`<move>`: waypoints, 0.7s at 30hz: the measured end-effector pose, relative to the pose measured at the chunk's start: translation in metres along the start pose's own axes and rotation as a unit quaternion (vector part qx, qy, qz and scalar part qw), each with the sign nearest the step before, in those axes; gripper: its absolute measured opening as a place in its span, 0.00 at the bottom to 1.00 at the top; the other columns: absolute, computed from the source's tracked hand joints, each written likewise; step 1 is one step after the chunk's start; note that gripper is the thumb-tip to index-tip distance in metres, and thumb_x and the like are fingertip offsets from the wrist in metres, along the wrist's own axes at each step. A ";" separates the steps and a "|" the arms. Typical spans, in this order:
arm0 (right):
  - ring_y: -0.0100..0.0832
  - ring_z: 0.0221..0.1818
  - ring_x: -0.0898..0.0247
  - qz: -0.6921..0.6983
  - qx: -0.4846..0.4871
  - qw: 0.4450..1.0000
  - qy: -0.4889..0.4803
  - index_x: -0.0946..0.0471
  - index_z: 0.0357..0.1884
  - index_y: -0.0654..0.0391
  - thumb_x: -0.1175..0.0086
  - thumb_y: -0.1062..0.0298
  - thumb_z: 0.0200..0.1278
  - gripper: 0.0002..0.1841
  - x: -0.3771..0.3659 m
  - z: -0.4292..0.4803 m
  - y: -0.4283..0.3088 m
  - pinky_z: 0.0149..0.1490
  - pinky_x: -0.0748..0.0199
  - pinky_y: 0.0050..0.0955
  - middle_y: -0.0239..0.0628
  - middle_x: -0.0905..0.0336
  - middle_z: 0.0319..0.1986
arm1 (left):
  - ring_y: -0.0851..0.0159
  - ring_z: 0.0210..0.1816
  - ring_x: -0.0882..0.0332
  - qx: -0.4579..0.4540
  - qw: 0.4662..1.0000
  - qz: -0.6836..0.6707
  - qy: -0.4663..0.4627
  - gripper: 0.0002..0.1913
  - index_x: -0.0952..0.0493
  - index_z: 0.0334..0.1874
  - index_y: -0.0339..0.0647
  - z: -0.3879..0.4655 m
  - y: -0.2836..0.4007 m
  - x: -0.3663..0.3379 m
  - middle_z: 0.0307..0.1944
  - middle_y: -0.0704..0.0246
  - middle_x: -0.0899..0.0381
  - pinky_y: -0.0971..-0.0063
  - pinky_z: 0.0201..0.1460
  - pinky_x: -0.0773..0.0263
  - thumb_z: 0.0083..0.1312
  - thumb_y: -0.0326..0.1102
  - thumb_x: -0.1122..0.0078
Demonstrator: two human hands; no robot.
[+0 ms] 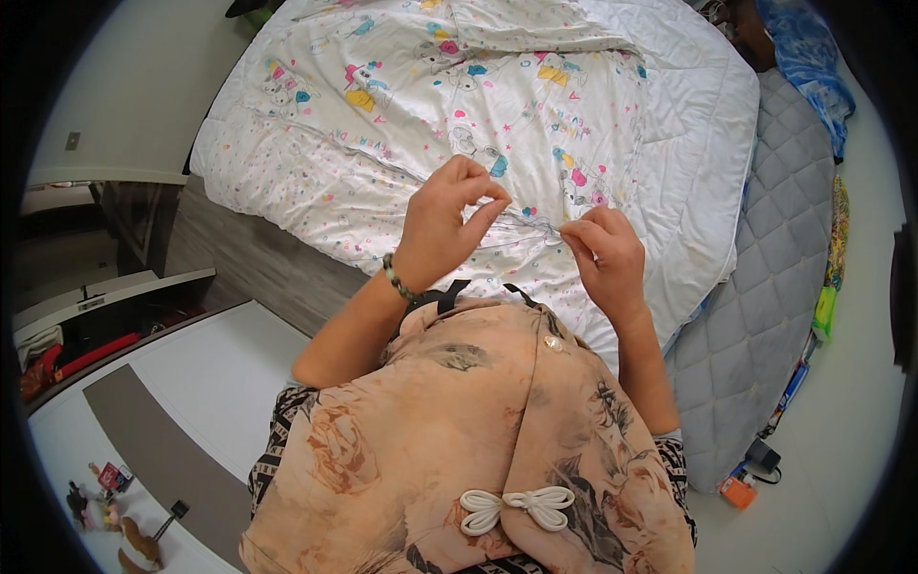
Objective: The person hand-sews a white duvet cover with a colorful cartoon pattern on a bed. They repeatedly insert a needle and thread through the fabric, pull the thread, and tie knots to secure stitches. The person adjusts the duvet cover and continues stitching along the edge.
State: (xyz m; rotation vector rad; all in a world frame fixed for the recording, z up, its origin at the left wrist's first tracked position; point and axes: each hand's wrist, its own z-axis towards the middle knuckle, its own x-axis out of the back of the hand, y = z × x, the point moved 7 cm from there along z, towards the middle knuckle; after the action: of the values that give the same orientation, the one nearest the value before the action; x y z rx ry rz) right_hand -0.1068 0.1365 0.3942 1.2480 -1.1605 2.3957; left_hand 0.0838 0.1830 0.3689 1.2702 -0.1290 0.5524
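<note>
Thin bluish-grey thread [536, 224] runs in loose, tangled strands between my two hands. My left hand [453, 219] has thumb and forefinger pinched at its left end; the fingertips partly hide the grip. On that wrist is a beaded bracelet [396, 277]. At the right end, my right hand [607, 260] pinches the looped strands between thumb and fingers. Below both hands spreads a white cover [401, 136] printed with cartoon figures, hearts and dots. It lies creased over a white quilt [692, 136]. More thread trails left across the cover.
Grey quilted padding [774, 251] borders the bed at right, with a blue patterned cloth [807, 64] at its far end. An orange box [739, 493] and a black adapter [763, 455] lie at the near right. Left are an opened drawer [129, 337] and a white surface with small figurines [136, 545].
</note>
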 end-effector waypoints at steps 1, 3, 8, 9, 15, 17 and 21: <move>0.38 0.30 0.32 0.007 0.013 1.000 -0.014 0.22 0.29 0.56 0.40 0.76 0.50 0.04 -0.001 0.001 -0.003 0.36 0.35 0.35 0.34 0.29 0.24 | 0.69 0.31 0.27 0.018 0.998 -0.033 -0.056 0.04 0.18 0.33 0.41 0.004 -0.005 -0.007 0.31 0.69 0.25 0.76 0.34 0.31 0.59 0.32 0.36; 0.38 0.30 0.32 0.020 0.036 0.998 -0.036 0.22 0.28 0.56 0.40 0.77 0.50 0.04 -0.003 0.004 -0.009 0.36 0.35 0.35 0.34 0.29 0.24 | 0.74 0.32 0.30 0.059 0.979 -0.097 -0.167 0.03 0.17 0.35 0.39 0.009 -0.015 -0.022 0.31 0.72 0.25 0.81 0.34 0.34 0.61 0.29 0.37; 0.37 0.30 0.32 0.030 0.074 0.994 -0.077 0.22 0.27 0.55 0.41 0.79 0.47 0.06 -0.006 0.006 -0.018 0.36 0.35 0.34 0.33 0.30 0.24 | 0.76 0.35 0.29 0.125 0.904 -0.225 -0.341 0.05 0.18 0.36 0.37 0.004 -0.026 -0.050 0.32 0.73 0.23 0.80 0.41 0.33 0.63 0.31 0.38; 0.37 0.30 0.32 0.028 0.079 0.993 -0.080 0.22 0.27 0.55 0.42 0.79 0.46 0.06 -0.006 0.006 -0.019 0.36 0.35 0.34 0.33 0.30 0.24 | 0.76 0.36 0.28 0.148 0.883 -0.255 -0.365 0.05 0.18 0.36 0.36 0.001 -0.028 -0.055 0.33 0.73 0.22 0.80 0.43 0.32 0.63 0.31 0.38; 0.36 0.31 0.32 0.023 0.089 0.990 -0.103 0.22 0.27 0.54 0.43 0.81 0.44 0.08 -0.007 0.002 -0.018 0.37 0.34 0.34 0.32 0.31 0.24 | 0.74 0.40 0.22 0.165 0.823 -0.319 -0.441 0.07 0.18 0.37 0.33 -0.009 -0.031 -0.070 0.35 0.69 0.16 0.79 0.49 0.29 0.64 0.31 0.39; 0.36 0.32 0.32 0.025 0.089 0.990 -0.108 0.22 0.26 0.54 0.43 0.80 0.43 0.08 -0.007 0.002 -0.017 0.37 0.34 0.34 0.32 0.30 0.25 | 0.74 0.40 0.22 0.173 0.810 -0.334 -0.451 0.08 0.18 0.37 0.33 -0.011 -0.031 -0.072 0.35 0.69 0.16 0.79 0.49 0.29 0.64 0.32 0.39; 0.36 0.32 0.32 0.029 0.098 0.987 -0.120 0.22 0.26 0.54 0.43 0.80 0.41 0.09 -0.009 0.001 -0.018 0.37 0.34 0.34 0.32 0.30 0.25 | 0.76 0.40 0.25 0.188 0.790 -0.348 -0.468 0.07 0.19 0.36 0.34 -0.015 -0.030 -0.074 0.34 0.72 0.19 0.79 0.48 0.31 0.65 0.32 0.39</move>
State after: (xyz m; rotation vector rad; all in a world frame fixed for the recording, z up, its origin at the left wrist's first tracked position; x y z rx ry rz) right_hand -0.0917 0.1487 0.3976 1.6243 -1.0522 2.5064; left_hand 0.0307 0.1672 0.3097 1.7617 -0.3658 -0.7770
